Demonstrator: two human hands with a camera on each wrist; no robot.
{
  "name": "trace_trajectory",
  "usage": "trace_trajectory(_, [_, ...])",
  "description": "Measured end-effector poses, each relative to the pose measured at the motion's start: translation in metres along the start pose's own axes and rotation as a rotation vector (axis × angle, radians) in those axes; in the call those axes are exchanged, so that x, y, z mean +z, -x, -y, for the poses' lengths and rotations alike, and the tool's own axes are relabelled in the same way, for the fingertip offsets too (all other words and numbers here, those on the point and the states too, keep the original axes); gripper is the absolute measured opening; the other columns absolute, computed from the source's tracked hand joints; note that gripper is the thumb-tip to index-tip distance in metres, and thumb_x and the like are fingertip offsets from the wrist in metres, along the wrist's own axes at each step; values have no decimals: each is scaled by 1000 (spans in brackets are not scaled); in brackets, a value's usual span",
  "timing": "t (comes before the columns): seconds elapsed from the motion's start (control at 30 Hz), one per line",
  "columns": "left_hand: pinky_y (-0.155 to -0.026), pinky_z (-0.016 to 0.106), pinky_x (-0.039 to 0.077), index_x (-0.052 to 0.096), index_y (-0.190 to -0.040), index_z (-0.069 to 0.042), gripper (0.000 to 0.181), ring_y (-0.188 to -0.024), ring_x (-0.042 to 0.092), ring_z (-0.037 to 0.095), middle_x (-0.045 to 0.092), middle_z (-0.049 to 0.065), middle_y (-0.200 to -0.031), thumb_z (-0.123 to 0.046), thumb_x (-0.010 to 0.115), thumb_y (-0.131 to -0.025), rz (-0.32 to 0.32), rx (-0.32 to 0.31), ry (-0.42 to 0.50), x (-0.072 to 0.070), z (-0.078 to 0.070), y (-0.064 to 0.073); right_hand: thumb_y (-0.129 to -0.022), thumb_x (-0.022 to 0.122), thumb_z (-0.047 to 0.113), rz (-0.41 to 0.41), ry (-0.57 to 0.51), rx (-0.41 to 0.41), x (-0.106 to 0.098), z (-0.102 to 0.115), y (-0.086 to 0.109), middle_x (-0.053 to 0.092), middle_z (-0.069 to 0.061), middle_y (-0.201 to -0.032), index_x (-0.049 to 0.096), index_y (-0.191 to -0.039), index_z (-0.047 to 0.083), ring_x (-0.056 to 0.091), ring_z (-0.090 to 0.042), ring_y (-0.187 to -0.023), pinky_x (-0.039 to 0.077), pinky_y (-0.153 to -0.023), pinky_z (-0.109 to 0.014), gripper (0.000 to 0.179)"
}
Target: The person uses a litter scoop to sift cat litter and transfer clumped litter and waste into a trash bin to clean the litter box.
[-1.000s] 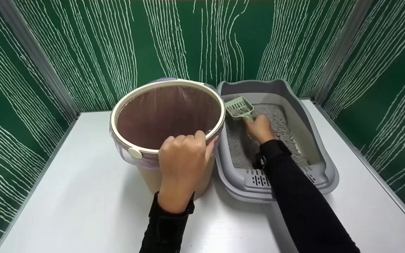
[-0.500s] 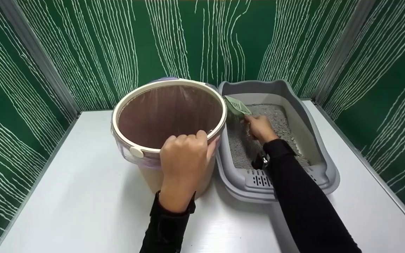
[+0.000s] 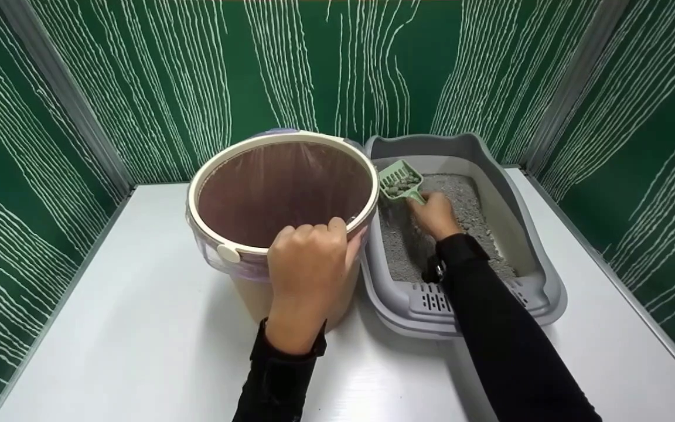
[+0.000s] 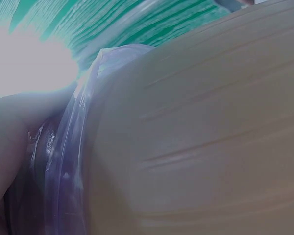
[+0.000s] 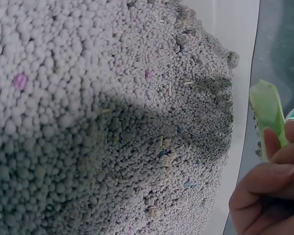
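Observation:
My left hand grips the near rim of a tall beige trash bin, its fingers curled over the edge. A clear purplish bag lines the bin and folds down outside below the rim. Over the left part of the grey litter box, my right hand holds a green slotted litter scoop by its handle. Grey clumps lie in the scoop's basket. In the right wrist view the scoop shows from the side, above pale granular litter with coloured specks.
Bin and litter box stand side by side on a white table. Green panels with white wavy lines rise at the back and both sides. Grey metal posts mark the corners.
The right hand tilted the scoop, then levelled it again over the litter; loose litter in its basket has thinned out and the clumps show plainly. The left hand keeps its grip on the bin.

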State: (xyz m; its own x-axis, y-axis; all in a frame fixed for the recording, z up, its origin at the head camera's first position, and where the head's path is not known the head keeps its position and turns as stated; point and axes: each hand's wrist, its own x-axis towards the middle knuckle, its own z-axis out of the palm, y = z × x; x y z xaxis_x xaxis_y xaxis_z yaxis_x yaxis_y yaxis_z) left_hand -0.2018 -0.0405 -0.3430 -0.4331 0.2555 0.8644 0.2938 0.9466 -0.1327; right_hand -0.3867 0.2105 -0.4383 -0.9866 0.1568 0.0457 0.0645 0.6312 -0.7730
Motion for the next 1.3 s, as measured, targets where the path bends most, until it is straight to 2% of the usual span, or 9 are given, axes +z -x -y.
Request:
trace_trajectory(0.1, [-49,35,40,56,-65,-14,48,-45,57,23,58,2,-51,-43,87,-87,3,0,6,0,0,0,-111,54,27,-7,23,11,0,0,2,68,-28,-121,63,-138,-8,64,-32,-95,48,-82,-39,46])
trace_trajectory(0.33, [-48,36,39,56,-64,-14,49,-45,56,22,57,1,-51,-44,87,-87,2,3,4,1,0,0,-110,56,27,-41,45,17,-1,1,2,68,-28,-118,61,-140,-11,63,-31,-93,48,-80,-38,48])
trace_trajectory(0.6, [-48,36,40,57,-64,-14,48,-45,56,22,58,2,-52,-44,87,-87,3,-1,8,1,0,0,-110,57,27,-54,14,9,2,1,-2,59,-32,-144,53,-148,-10,60,-42,-122,45,-106,-50,54])
trace_trajectory(0.67, [-48,36,40,57,-65,-14,48,-45,57,23,59,2,-52,-44,87,-87,5,-3,11,0,0,0,-111,56,27,-56,-3,9,3,1,-2,62,-30,-138,57,-145,-8,61,-40,-119,47,-104,-48,49])
trace_trajectory(0.77, [-48,36,40,58,-65,-14,47,-45,57,23,59,2,-53,-44,86,-87,8,-3,13,0,0,0,-112,55,26,-66,-1,-2,4,0,-3,65,-25,-121,63,-137,-7,59,-33,-100,46,-89,-42,42])
trace_trajectory(0.83, [-48,36,40,57,-65,-14,48,-45,57,23,59,2,-52,-43,86,-87,8,-1,11,0,0,0,-112,55,26,-71,13,-10,4,0,-3,65,-24,-116,65,-134,-8,56,-32,-95,44,-85,-41,41])
trace_trajectory(1.0, [-48,35,40,57,-64,-14,48,-45,56,22,58,1,-51,-44,88,-86,1,8,-10,0,0,0,-112,53,26,-67,49,-23,3,-1,-3,66,-31,-130,61,-141,-9,62,-39,-108,48,-98,-49,46])
trace_trajectory(1.1, [-48,35,40,57,-64,-15,48,-45,57,22,58,1,-52,-44,88,-86,4,10,-19,-1,0,0,-113,53,27,-61,56,-23,3,-1,-3,67,-31,-131,61,-142,-8,63,-40,-108,47,-99,-50,47])
trace_trajectory(1.3, [-48,36,41,58,-64,-14,48,-46,58,22,56,2,-51,-44,89,-85,23,2,-17,-1,0,0,-112,54,30,-69,54,-14,3,1,-3,68,-18,-99,69,-132,-4,59,-26,-81,46,-78,-38,42])
